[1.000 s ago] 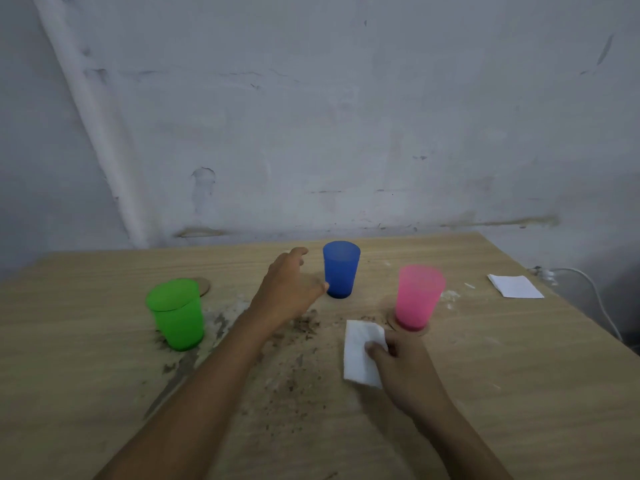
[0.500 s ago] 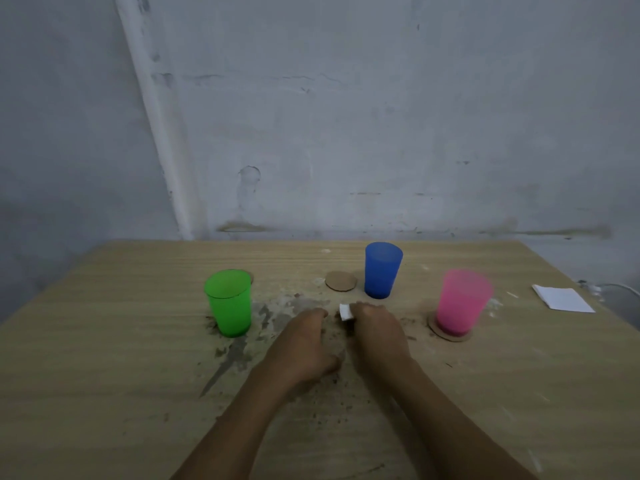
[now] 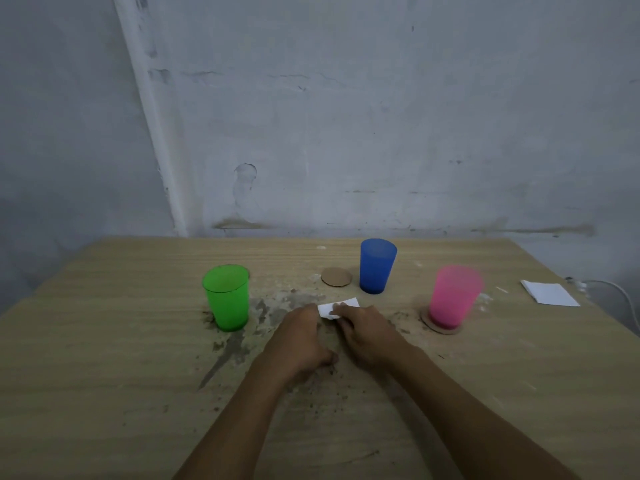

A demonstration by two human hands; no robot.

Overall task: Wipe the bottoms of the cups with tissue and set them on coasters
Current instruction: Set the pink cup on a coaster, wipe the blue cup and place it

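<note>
Head view, places taken from the blue cup [image 3: 377, 265]. Three cups are standing upright on the table [image 3: 104, 393]: blue at the back, a green cup [image 3: 227, 302] well to its left and nearer, a pink cup [image 3: 453, 295] to its right and nearer. Two coasters are showing: a bare coaster [image 3: 336, 277] lying just left of blue, a second coaster [image 3: 441, 326] sitting under pink. Two tissues: a small tissue [image 3: 337, 308] in front of blue, a spare tissue [image 3: 549, 292] lying far right. The left hand [image 3: 299, 341] and right hand [image 3: 367, 332] are pinching the small tissue, fingers curled narrow. No readable writing.
</note>
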